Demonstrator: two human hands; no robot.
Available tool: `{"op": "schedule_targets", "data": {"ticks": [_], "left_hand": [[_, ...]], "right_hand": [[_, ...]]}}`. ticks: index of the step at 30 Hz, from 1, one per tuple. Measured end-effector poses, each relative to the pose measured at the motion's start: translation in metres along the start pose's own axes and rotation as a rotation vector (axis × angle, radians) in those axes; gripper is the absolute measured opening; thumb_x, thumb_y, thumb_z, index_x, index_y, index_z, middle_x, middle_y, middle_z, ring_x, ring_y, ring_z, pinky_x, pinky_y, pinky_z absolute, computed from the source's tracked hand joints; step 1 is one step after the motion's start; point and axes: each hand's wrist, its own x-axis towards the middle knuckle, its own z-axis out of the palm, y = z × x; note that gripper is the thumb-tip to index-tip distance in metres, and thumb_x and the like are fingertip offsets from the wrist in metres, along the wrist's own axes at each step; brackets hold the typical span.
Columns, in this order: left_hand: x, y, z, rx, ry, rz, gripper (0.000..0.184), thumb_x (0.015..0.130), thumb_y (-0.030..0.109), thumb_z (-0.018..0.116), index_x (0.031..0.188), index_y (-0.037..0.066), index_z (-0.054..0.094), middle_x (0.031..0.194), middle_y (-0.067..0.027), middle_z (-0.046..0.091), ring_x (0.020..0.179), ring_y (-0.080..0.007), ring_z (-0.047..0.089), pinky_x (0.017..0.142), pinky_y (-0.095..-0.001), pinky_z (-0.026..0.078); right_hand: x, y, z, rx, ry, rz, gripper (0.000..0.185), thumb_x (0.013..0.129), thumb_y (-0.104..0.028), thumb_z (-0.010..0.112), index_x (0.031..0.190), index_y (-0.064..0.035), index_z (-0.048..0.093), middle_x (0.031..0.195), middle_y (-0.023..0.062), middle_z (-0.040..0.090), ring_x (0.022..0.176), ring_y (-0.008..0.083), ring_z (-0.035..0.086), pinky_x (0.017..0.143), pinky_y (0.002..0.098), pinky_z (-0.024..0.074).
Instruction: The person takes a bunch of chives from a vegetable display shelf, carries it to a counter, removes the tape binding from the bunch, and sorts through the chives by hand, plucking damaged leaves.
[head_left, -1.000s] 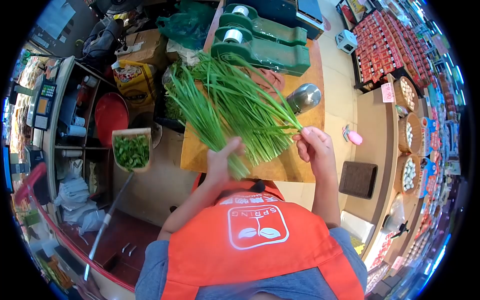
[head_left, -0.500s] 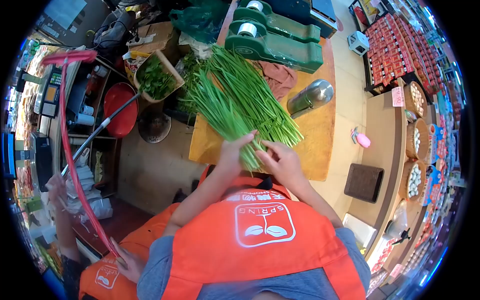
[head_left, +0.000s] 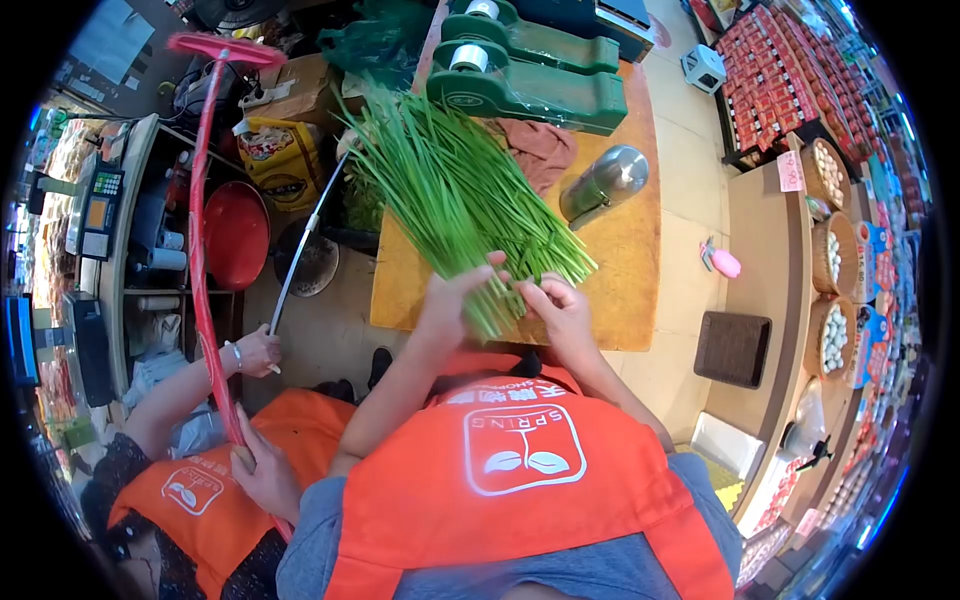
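My left hand [head_left: 455, 302] is closed around a bunch of garlic chives [head_left: 440, 225], its stem ends poking out below the fingers and its leaves blurred by motion. Close beside those stems, my right hand [head_left: 562, 312] is closed in a pinch; what its fingertips hold is too small to make out. A large pile of garlic chives [head_left: 510, 185] lies just beyond both hands on the yellow wooden table [head_left: 625, 300]. Right of the pile stands a metal cylinder [head_left: 605, 185], near a crumpled brown cloth [head_left: 540, 152].
Green tape dispensers [head_left: 530, 90] sit at the table's far end. On my left, a co-worker in an orange apron [head_left: 225, 480] holds a red-handled mop [head_left: 200, 220] and a metal rod [head_left: 300, 250]. Shelves with egg baskets [head_left: 832, 260] line the right side.
The co-worker's red-handled mop and metal rod have shifted, and the scoop of green leaves has left view. My hands stay at the chives, the right slightly farther from the left.
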Motion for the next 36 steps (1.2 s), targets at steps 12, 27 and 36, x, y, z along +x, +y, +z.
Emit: {"op": "schedule_targets", "data": {"ticks": [12, 27, 36], "left_hand": [[0.007, 0.020, -0.018, -0.060, -0.234, -0.090, 0.034, 0.076, 0.006, 0.058, 0.108, -0.004, 0.051, 0.095, -0.0117, 0.058, 0.070, -0.0166, 0.052, 0.065, -0.0311, 0.046], [-0.014, 0.011, -0.012, 0.364, -0.196, -0.041, 0.025, 0.081, 0.013, 0.062, 0.101, 0.002, 0.052, 0.073, -0.0035, 0.055, 0.059, -0.0135, 0.054, 0.054, -0.0262, 0.045], [-0.010, 0.022, -0.041, 0.053, -0.187, -0.006, 0.022, 0.085, 0.018, 0.060, 0.097, 0.007, 0.046, 0.062, 0.0001, 0.043, 0.053, -0.0123, 0.046, 0.054, -0.0271, 0.039]], "right_hand": [[-0.012, -0.028, -0.037, 0.325, -0.022, 0.211, 0.024, 0.089, -0.016, 0.049, 0.104, 0.0030, 0.054, 0.084, 0.0083, 0.059, 0.079, 0.0158, 0.057, 0.071, 0.0273, 0.0463], [0.028, -0.004, 0.021, 0.103, -0.063, 0.056, 0.027, 0.088, -0.025, 0.057, 0.103, -0.0032, 0.057, 0.060, -0.0049, 0.048, 0.048, 0.0013, 0.038, 0.043, 0.0174, 0.0277], [-0.012, -0.028, -0.040, 0.431, 0.267, -0.011, 0.029, 0.095, -0.028, 0.040, 0.100, -0.0014, 0.052, 0.056, -0.0041, 0.032, 0.046, 0.0060, 0.029, 0.043, 0.0223, 0.0301]]}}
